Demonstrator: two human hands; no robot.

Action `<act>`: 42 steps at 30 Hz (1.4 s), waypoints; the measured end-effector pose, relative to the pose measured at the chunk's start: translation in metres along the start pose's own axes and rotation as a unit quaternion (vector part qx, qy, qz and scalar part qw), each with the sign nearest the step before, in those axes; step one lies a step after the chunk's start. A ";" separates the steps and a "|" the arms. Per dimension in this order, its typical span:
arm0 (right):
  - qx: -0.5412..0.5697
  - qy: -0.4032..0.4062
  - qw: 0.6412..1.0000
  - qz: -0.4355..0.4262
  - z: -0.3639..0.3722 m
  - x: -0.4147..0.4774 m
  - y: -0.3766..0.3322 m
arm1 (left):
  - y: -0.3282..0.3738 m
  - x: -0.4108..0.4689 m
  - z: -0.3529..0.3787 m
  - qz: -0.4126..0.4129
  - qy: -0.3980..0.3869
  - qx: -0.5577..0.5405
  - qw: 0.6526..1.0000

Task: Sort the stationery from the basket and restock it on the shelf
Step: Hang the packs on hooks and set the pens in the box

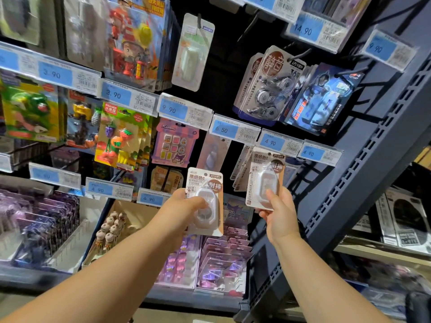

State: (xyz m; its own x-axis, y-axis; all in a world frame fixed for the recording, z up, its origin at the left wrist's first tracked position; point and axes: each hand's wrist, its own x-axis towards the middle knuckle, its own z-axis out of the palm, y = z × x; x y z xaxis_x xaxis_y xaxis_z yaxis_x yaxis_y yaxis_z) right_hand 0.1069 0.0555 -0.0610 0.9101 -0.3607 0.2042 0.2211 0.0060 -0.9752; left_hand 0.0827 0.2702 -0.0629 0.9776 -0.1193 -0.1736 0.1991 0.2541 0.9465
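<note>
At the stationery aisle, facing the peg wall.

- Shelving point(235, 66): dark back panel, wire pegs and rows of blue price tags, crowded with carded erasers and correction tapes. A blue slotted upright point(363, 159) closes it on the right.
- Lower trays point(224, 259): purple and pink carded items stacked flat, below both hands.
- Basket: not in view.
- Both arms are raised toward the middle tier.
- Left hand point(186, 206): fingers curled round the blister of the left pack point(205, 183), a beige carded correction tape, with the thumb across the front. The card is upright, its long axis near vertical. It is held out in front of the trays, apart from any peg.
- Right hand point(279, 213): pinches the bottom of the right pack point(265, 164), same product, with the thumb on the blister. This card is also upright, leaning slightly, and is held higher than the left one.
- Hanging row point(240, 169): cards that look like the same product, on a peg just left of and behind the right pack.
- Price tag point(277, 142) reading 4.90 sits directly above the right pack's top edge.

Judgement: the right pack is the one about to be hung. Its top edge is close under the tag, with the hanging row just beside it and up and away from the hand. The right hand is nearer that row, while the left pack waits lower and to the left. The peg tip is hidden behind the card, so I cannot tell whether the hang hole is already lined up or threaded.
</note>
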 end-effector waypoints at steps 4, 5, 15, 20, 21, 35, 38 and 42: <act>-0.008 -0.002 1.000 0.009 0.001 0.006 0.002 | -0.003 0.001 0.000 0.005 -0.006 -0.002 1.000; -0.015 0.000 1.000 0.015 0.002 0.009 0.002 | -0.003 0.001 0.000 0.006 -0.009 0.001 1.000; -0.260 0.099 0.960 0.038 0.015 0.005 0.012 | -0.006 0.000 0.001 0.013 -0.031 -0.010 0.999; -0.139 -0.223 0.961 0.084 0.024 -0.027 -0.002 | -0.003 0.000 0.003 0.034 -0.050 -0.014 0.998; -0.146 -0.260 0.951 0.078 0.025 -0.032 -0.003 | -0.005 0.001 0.004 0.038 -0.055 -0.015 0.998; -0.058 -0.095 0.994 0.021 -0.012 -0.018 -0.008 | -0.006 0.032 0.069 0.102 -0.053 0.190 0.975; -0.054 -0.075 0.995 0.024 -0.019 -0.010 -0.008 | -0.005 0.041 0.085 0.115 -0.038 0.226 0.967; -0.062 -0.082 0.994 0.034 -0.023 -0.002 -0.012 | -0.005 0.048 0.092 0.123 -0.028 0.234 0.964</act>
State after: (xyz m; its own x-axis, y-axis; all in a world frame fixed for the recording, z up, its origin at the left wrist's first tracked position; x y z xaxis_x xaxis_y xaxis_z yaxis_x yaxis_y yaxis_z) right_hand 0.0941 0.0349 -0.0514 0.9684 -0.2067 0.1396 0.1225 -0.0936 -0.9881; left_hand 0.1222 0.1747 -0.0505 0.9832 -0.1666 0.0740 -0.1039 -0.1786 0.9784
